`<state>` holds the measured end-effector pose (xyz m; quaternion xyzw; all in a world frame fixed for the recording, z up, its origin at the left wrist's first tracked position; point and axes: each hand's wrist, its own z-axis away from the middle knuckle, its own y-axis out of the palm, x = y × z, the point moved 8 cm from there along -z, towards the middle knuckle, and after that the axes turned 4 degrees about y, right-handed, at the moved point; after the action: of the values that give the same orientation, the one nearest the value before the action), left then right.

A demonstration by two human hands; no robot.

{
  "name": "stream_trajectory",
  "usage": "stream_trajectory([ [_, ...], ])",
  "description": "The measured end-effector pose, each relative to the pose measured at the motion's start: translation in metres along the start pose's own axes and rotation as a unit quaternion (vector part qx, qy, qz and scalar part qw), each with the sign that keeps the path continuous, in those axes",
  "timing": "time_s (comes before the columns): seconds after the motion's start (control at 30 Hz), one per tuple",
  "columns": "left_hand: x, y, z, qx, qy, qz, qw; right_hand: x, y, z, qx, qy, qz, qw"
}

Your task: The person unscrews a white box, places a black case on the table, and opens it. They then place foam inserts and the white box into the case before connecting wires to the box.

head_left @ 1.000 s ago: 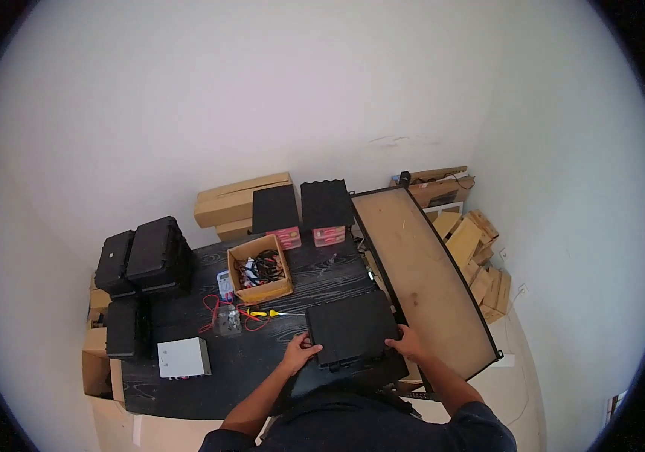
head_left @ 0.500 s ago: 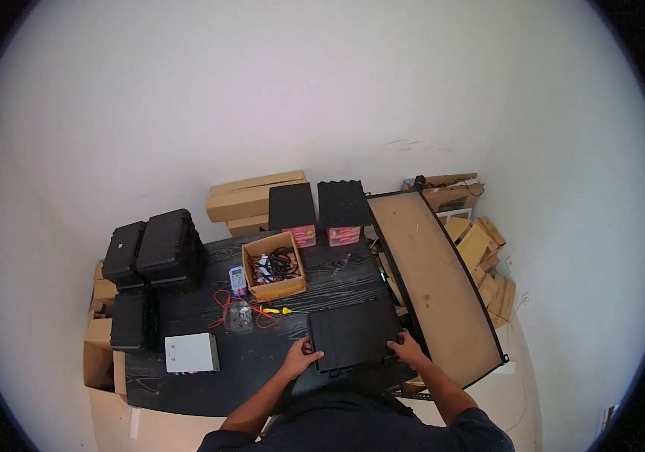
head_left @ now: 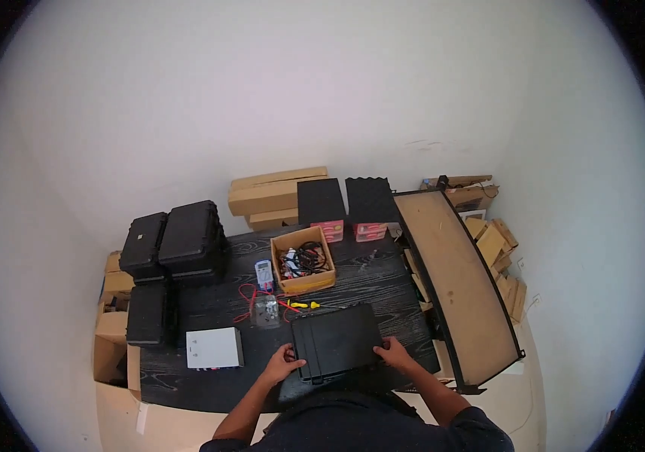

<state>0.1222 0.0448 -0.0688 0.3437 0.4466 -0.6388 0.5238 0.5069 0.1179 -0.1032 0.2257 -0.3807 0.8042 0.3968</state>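
Observation:
A black hard plastic case (head_left: 345, 340), lid closed, lies flat at the front edge of the dark wood-grain table (head_left: 164, 384). My left hand (head_left: 283, 364) grips its left side near the front corner, thumb on top. On the opposite side my right hand (head_left: 391, 352) holds the right edge, thumb also on top. The fingers under the edges are partly hidden. Just behind the case lie a yellow-handled screwdriver (head_left: 304, 305) and a clear plastic bag (head_left: 265, 310) of small parts.
Left of the case sits a white box (head_left: 215, 348). Several black hard cases (head_left: 190, 237) are stacked behind it. A multimeter (head_left: 263, 275) with red leads lies beside a cardboard box (head_left: 309, 282) of cables. A framed brown panel (head_left: 454, 286) leans along the table's right side.
Both hands have shifted the black case to the left along the table, so more tabletop shows at its right. The camera view has also turned slightly left.

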Motion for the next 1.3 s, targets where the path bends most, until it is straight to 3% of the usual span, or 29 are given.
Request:
stream_trajectory([
  [0.1,0.01,-0.033,0.013,-0.005,-0.016,-0.003,1.0,0.019,0.029,0.01,0.024,0.029,-0.024,0.999],
  [0.47,0.058,-0.126,0.05,-0.056,-0.013,0.065,0.996,0.083,0.122,0.034,0.042,-0.023,-0.019,0.999],
  [0.6,0.056,-0.143,0.063,-0.075,0.007,0.066,0.995,0.078,0.147,0.019,0.025,-0.057,0.002,0.998],
  [0.8,0.046,-0.16,0.085,-0.198,0.068,-0.011,0.978,0.058,0.173,0.0,0.061,-0.101,-0.029,0.993],
  [0.9,0.049,-0.159,0.09,-0.228,0.095,-0.175,0.953,0.087,0.164,0.05,0.101,-0.006,-0.115,0.988],
  [1.0,0.064,-0.152,0.09,-0.205,0.035,-0.198,0.958,0.067,0.187,0.058,0.163,0.115,-0.259,0.945],
  [1.1,0.107,-0.143,0.079,-0.161,-0.066,-0.101,0.98,0.065,0.199,0.055,0.162,0.066,-0.362,0.916],
  [1.2,0.08,-0.127,0.096,-0.16,-0.117,0.105,0.974,0.064,0.207,0.057,0.205,0.064,-0.426,0.879],
  [1.3,0.097,-0.12,0.089,-0.13,-0.118,0.172,0.969,0.061,0.206,0.063,0.192,0.091,-0.394,0.894],
])
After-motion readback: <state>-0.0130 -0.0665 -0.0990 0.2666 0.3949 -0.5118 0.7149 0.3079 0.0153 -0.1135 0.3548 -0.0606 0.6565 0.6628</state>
